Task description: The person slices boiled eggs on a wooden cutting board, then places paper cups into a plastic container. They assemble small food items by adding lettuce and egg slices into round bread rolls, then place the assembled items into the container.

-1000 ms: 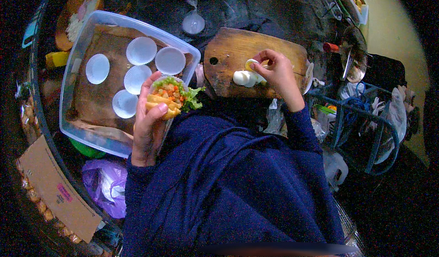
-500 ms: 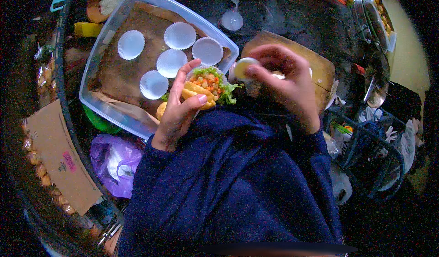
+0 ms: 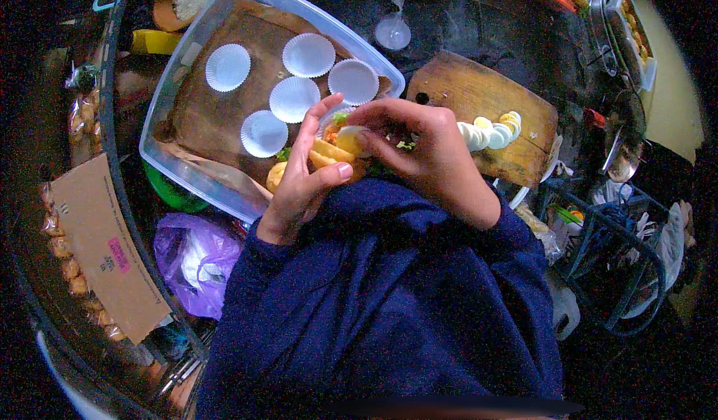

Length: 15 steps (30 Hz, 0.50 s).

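Observation:
My left hand [image 3: 303, 173] is closed round a filled bun [image 3: 329, 154], yellow-brown, split open, with lettuce and an orange-flecked filling showing in it. Pinched in my right hand [image 3: 419, 151] is an egg slice [image 3: 351, 140], pressed at the bun's opening; the fingers partly hide it. On the wooden cutting board [image 3: 449, 83] to the right lies a row of boiled egg slices [image 3: 493, 132], white with yellow yolks. White paper cups [image 3: 293, 100], several of them, stand in the clear plastic tub [image 3: 161, 98] beyond my left hand.
Right of me stands a dark basket [image 3: 617, 248] with bags and cords. A purple plastic bag [image 3: 198, 259] and a cardboard piece [image 3: 108, 248] lie at the left. Beyond the tub's right corner sits a small tied clear bag [image 3: 393, 31]. A metal tray [image 3: 636, 38] is at the far right.
My right hand has come leftward and down from over the cutting board, bringing the egg slice to the bun. The row of egg slices is now uncovered. My left hand keeps its hold.

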Tool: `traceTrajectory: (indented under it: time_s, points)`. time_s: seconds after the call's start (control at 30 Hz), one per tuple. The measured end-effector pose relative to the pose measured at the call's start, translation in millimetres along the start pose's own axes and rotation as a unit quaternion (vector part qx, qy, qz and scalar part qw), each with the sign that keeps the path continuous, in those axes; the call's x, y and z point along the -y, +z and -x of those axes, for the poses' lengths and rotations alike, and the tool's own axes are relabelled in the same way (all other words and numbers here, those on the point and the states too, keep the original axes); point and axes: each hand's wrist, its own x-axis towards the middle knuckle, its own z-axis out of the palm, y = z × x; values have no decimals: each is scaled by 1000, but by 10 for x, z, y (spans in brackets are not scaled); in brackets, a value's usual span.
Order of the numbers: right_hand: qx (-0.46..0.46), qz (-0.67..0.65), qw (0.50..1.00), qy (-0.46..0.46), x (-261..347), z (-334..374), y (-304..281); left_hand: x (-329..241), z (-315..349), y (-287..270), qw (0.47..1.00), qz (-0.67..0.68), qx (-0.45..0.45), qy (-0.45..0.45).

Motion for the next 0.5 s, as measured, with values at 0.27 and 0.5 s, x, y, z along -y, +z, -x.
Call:
traceTrajectory:
  time_s: [0.27, 0.5]
  points:
    - [1, 112, 991, -79, -66, -51, 76, -2, -3, 9, 999, -12, -12, -29]
    - [-44, 37, 998, -40, -128, -64, 86, -32, -13, -22, 981, 191, 14, -28]
